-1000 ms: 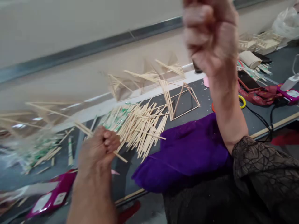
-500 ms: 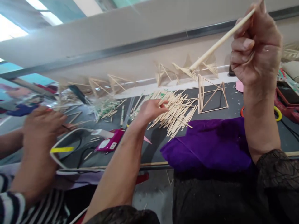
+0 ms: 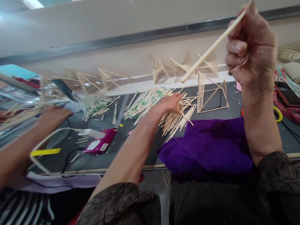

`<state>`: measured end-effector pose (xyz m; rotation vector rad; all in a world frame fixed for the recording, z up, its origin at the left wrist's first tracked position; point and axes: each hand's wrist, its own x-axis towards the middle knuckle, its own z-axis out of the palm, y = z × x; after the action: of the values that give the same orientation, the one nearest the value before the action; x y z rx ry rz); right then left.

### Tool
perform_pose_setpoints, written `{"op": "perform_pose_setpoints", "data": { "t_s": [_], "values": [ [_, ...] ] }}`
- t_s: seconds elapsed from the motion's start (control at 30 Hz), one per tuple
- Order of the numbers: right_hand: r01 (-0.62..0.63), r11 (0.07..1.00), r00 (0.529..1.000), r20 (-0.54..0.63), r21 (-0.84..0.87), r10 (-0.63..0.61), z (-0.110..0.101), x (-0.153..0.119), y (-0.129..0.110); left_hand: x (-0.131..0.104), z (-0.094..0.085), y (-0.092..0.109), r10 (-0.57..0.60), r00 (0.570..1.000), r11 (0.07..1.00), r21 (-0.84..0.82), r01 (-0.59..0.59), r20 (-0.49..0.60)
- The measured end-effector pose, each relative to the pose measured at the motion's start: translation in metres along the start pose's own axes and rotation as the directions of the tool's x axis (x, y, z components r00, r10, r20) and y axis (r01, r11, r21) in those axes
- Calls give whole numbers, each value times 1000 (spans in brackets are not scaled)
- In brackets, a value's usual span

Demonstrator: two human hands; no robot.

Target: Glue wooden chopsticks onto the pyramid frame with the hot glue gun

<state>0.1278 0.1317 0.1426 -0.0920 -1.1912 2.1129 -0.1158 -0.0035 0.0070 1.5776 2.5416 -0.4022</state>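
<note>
The dark grey table (image 3: 152, 157) is edged along its near side with a thin pale brown strip (image 3: 155, 166). A white ledge (image 3: 140, 86) is set along the table's far side, and behind it a beige lower wall (image 3: 138, 56) is seen. Above that, a dark grey rail (image 3: 150, 33) is run lengthwise, topped by a pale grey upper wall (image 3: 117, 25). Grey floor (image 3: 154, 184) is glimpsed below the table's near edge. Bright white light (image 3: 32, 3) is admitted high beyond the table's left end.
</note>
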Motion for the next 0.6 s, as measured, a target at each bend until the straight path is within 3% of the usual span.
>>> {"op": "perform_pose_setpoints", "data": {
  "t_s": [0.07,0.13,0.33,0.6],
  "values": [
    [81,985,996,31,149,-86,1,0,6,18,-4,-3,40,995,999,13,-42,92],
    [83,981,993,72,178,-97,-1,1,11,27,-4,-3,58,990,998,25,-62,128],
    [68,997,996,61,30,-69,-3,7,16,18,9,-9,-45,999,997,58,46,-8],
    [52,991,991,113,122,-66,-7,8,20,-7,6,-50,-255,962,967,-17,255,-101]
  ]
}}
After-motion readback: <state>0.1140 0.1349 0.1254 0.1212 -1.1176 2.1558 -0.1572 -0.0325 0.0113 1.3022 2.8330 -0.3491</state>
